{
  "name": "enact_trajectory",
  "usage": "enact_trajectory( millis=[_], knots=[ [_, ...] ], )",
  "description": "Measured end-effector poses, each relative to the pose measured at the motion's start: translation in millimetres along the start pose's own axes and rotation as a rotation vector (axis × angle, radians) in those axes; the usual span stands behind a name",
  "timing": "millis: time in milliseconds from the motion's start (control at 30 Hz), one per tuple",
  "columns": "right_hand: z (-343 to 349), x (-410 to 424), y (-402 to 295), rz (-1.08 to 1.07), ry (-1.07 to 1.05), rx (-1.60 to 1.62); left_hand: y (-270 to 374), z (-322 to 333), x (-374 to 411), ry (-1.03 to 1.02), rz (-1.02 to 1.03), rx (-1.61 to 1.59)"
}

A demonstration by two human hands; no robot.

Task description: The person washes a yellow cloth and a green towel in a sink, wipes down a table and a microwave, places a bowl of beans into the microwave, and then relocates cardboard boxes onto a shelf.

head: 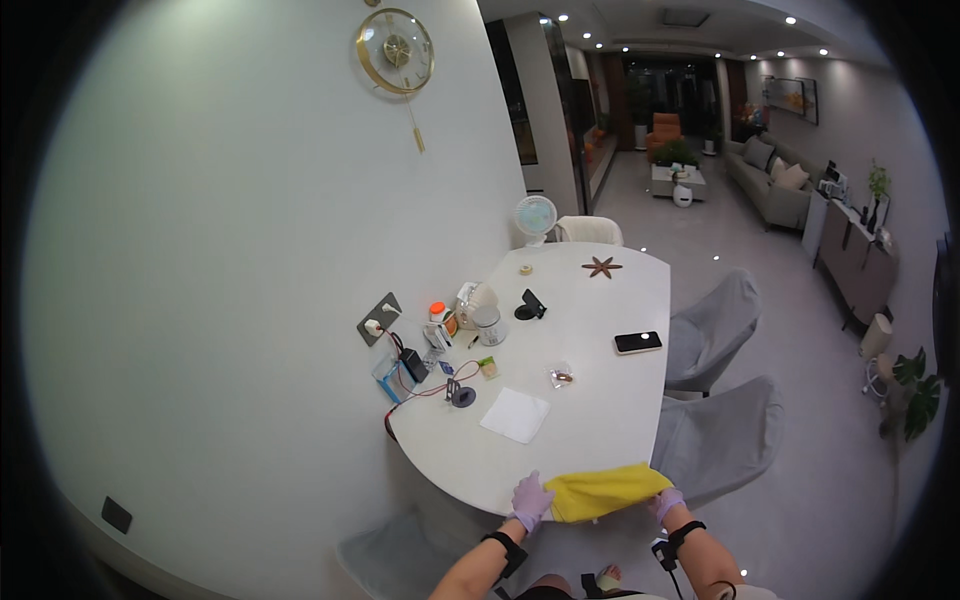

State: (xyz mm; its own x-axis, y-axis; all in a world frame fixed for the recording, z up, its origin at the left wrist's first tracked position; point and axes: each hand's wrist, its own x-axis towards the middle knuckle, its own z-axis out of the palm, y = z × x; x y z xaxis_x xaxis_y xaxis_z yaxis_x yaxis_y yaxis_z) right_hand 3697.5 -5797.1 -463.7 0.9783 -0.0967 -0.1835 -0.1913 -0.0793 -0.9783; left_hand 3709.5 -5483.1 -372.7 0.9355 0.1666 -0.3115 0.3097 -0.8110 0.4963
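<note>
A yellow cloth [606,491] lies spread along the near edge of the white table [592,435], part of it over the edge. My left hand [532,496], in a thin lilac glove, grips the cloth's left end at the tabletop. At the other end my right hand [666,502], gloved alike, holds the corner just off the table's near right edge; its fingertips are partly hidden by the cloth. A white square napkin [515,415] rests flat beyond my left hand. Farther off lies a small clear packet [560,375] with something brown inside.
A smartphone [637,343] sits near the right edge. Black phone stand [530,306], grey stand [460,394], jar [489,325], wooden star-shaped trivet [601,267] and small fan [535,217] share the table. Cables [435,390] run from the wall socket. Grey covered chairs [716,435] flank the right side.
</note>
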Motion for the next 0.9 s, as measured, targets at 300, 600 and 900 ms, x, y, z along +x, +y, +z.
enact_trajectory(
  millis=[300, 600, 900],
  knots=[
    [128, 163, -29, 0.278, 0.070, -0.963, 61, 65, 120, -0.206, 0.477, 0.330],
    [150, 444, 30, 0.389, 0.266, -0.989, 70, 123, 365, -0.322, 0.697, 0.112],
    [140, 630, 69, 0.005, 0.001, -1.193, 108, 149, 574, -0.681, -0.015, -0.549]
  ],
)
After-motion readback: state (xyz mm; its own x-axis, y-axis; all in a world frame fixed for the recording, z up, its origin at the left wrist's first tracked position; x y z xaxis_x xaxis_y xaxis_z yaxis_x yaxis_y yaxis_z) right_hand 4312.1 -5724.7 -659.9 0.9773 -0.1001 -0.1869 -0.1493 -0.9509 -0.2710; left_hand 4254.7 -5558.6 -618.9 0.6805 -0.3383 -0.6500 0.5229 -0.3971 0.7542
